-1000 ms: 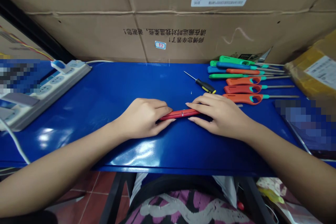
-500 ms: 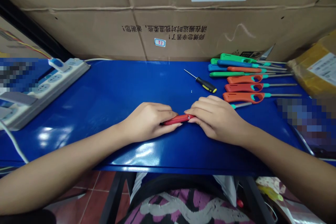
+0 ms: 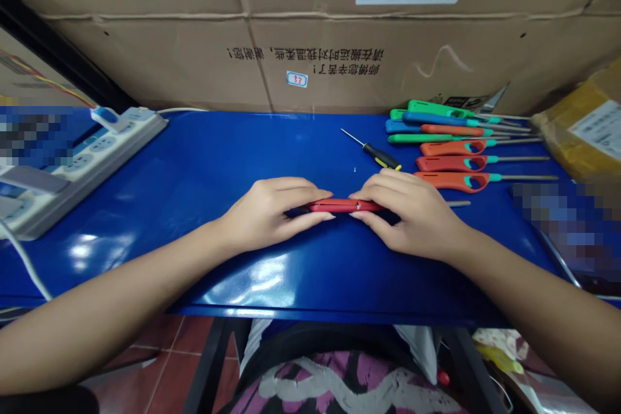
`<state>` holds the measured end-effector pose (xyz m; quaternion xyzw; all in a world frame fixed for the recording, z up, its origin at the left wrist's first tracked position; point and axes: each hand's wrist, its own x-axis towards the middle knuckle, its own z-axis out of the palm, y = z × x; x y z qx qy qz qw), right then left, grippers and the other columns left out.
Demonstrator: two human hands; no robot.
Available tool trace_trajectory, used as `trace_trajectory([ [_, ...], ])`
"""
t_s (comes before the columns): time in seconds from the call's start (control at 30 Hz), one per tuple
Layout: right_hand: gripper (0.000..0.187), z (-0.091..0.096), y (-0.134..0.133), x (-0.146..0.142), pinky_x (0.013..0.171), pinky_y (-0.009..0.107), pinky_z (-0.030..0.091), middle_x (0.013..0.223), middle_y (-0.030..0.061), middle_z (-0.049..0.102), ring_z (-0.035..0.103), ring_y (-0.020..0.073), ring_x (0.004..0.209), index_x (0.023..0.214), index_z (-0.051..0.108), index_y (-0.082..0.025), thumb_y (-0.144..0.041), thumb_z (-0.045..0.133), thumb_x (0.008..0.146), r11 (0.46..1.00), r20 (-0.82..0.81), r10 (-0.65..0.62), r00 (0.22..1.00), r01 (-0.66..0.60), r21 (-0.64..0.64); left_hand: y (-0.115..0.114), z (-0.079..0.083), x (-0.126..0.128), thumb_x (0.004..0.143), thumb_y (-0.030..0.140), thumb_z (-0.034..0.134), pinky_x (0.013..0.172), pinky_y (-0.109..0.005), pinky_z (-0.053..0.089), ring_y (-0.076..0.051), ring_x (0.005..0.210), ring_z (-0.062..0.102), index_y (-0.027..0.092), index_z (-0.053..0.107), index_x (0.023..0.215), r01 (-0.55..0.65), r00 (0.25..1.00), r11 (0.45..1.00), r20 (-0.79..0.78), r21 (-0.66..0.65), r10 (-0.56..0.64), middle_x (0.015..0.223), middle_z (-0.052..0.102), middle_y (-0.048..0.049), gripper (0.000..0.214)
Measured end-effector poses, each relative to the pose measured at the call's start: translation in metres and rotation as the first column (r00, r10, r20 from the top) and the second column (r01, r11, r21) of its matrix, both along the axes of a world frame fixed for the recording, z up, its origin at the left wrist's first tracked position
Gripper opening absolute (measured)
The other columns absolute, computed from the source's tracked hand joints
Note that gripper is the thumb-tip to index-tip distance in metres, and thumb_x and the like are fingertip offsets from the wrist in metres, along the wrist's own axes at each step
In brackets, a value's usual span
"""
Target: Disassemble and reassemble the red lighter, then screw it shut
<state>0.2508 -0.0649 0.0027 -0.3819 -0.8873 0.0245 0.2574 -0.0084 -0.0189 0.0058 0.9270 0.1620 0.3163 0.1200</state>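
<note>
A red long-necked lighter [image 3: 343, 206] is held level between both hands, low over the blue table [image 3: 208, 168]. My left hand [image 3: 279, 215] grips its left end between thumb and fingers. Toward the other end, my right hand [image 3: 405, 217] pinches it the same way and hides part of the body. The lighter's metal tube pokes out to the right behind my right hand. A black and yellow screwdriver [image 3: 381, 156] lies just beyond that hand, near its fingers. A tiny white piece [image 3: 354, 169] rests on the table left of the screwdriver's handle.
Several green, blue, orange and red lighters [image 3: 453, 163] lie in a row at the right. A white power strip [image 3: 92, 158] with plugs stands on the left. A large cardboard box [image 3: 194, 58] closes off the back; a yellow-taped parcel [image 3: 582, 116] sits at far right.
Both hands have lifted the red lighter slightly away from me and turned it from slanted to level. The fingers have spread a little, and more of its red body shows.
</note>
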Motion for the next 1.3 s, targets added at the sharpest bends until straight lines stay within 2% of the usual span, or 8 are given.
trace_trajectory([
  [0.53, 0.032, 0.003, 0.006, 0.014, 0.092, 0.04, 0.051, 0.115, 0.0099, 0.071, 0.064, 0.0254, 0.108, 0.121, 0.066, -0.015, -0.032, 0.064, 0.095, 0.999, 0.086, -0.028, 0.996, 0.03, -0.022, 0.005, 0.005, -0.008, 0.093, 0.026, 0.071, 0.075, -0.023, 0.059, -0.014, 0.079, 0.075, 0.014, 0.073, 0.103, -0.023, 1.0, 0.994, 0.016, 0.108, 0.022, 0.095, 0.079, -0.0066, 0.016],
  [0.7, 0.017, 0.007, 0.013, 0.027, 0.078, 0.036, 0.05, 0.091, 0.006, 0.072, 0.065, 0.0225, 0.088, 0.097, 0.069, -0.018, -0.032, 0.062, 0.096, 0.995, 0.119, -0.091, 0.989, 0.094, -0.026, 0.013, 0.006, -0.015, 0.093, 0.027, 0.069, 0.075, -0.022, 0.059, -0.013, 0.077, 0.074, 0.016, 0.073, 0.102, -0.057, 0.998, 0.988, 0.021, 0.144, 0.055, 0.092, 0.079, -0.0047, 0.014],
  [0.9, 0.016, 0.009, 0.011, 0.025, 0.074, 0.036, 0.047, 0.084, 0.0046, 0.072, 0.066, 0.0218, 0.082, 0.09, 0.069, -0.018, -0.032, 0.066, 0.094, 0.994, 0.116, -0.108, 0.987, 0.109, 0.0, 0.011, 0.007, -0.014, 0.09, 0.024, 0.071, 0.075, -0.022, 0.058, -0.014, 0.077, 0.074, 0.015, 0.074, 0.101, -0.036, 0.999, 0.992, 0.039, 0.121, 0.031, 0.091, 0.079, -0.0064, 0.014],
  [1.0, 0.017, 0.011, 0.01, 0.024, 0.08, 0.038, 0.047, 0.091, 0.0052, 0.075, 0.068, 0.0224, 0.087, 0.096, 0.072, -0.019, -0.033, 0.061, 0.097, 0.994, 0.096, -0.096, 0.991, 0.101, -0.045, 0.007, 0.009, -0.009, 0.09, 0.027, 0.071, 0.066, -0.021, 0.056, -0.013, 0.068, 0.072, 0.016, 0.076, 0.102, -0.14, 0.986, 0.987, 0.08, -0.074, 0.146, 0.085, 0.078, -0.0043, 0.017],
  [1.07, 0.024, 0.011, 0.01, 0.024, 0.086, 0.04, 0.048, 0.102, 0.0063, 0.076, 0.069, 0.0233, 0.096, 0.111, 0.072, -0.02, -0.035, 0.058, 0.099, 0.993, 0.082, -0.058, 0.995, 0.066, -0.095, 0.005, 0.009, -0.005, 0.091, 0.03, 0.069, 0.055, -0.019, 0.054, -0.01, 0.056, 0.067, 0.016, 0.076, 0.105, -0.217, 0.958, 0.898, 0.094, -0.382, 0.271, 0.074, 0.076, -0.0015, 0.021],
  [1.2, 0.054, 0.005, 0.009, 0.02, 0.094, 0.042, 0.052, 0.12, 0.0109, 0.073, 0.067, 0.0261, 0.112, 0.138, 0.06, -0.017, -0.048, 0.066, 0.093, 0.989, 0.052, 0.068, 0.996, -0.06, -0.138, 0.007, 0.004, 0.004, 0.094, 0.035, 0.065, 0.044, -0.018, 0.052, -0.01, 0.044, 0.063, 0.012, 0.076, 0.101, -0.169, 0.934, 0.519, 0.032, -0.838, 0.356, 0.06, 0.072, -0.0012, 0.026],
  [1.27, 0.051, 0.0, 0.009, 0.018, 0.097, 0.042, 0.053, 0.122, 0.0121, 0.073, 0.067, 0.0263, 0.113, 0.139, 0.059, -0.016, -0.043, 0.063, 0.096, 0.989, 0.052, 0.084, 0.995, -0.078, -0.123, 0.008, 0.002, 0.005, 0.096, 0.039, 0.063, 0.045, -0.019, 0.054, -0.012, 0.046, 0.065, 0.011, 0.077, 0.101, -0.141, 0.949, 0.474, 0.018, -0.869, 0.315, 0.062, 0.074, -0.0036, 0.032],
  [1.3, 0.045, -0.001, 0.008, 0.017, 0.098, 0.043, 0.054, 0.122, 0.0123, 0.073, 0.068, 0.0262, 0.114, 0.138, 0.06, -0.016, -0.038, 0.059, 0.099, 0.991, 0.053, 0.076, 0.996, -0.069, -0.116, 0.009, 0.001, 0.005, 0.097, 0.042, 0.062, 0.047, -0.02, 0.055, -0.013, 0.048, 0.067, 0.011, 0.077, 0.101, -0.136, 0.958, 0.524, 0.023, -0.841, 0.286, 0.065, 0.075, -0.0047, 0.034],
])
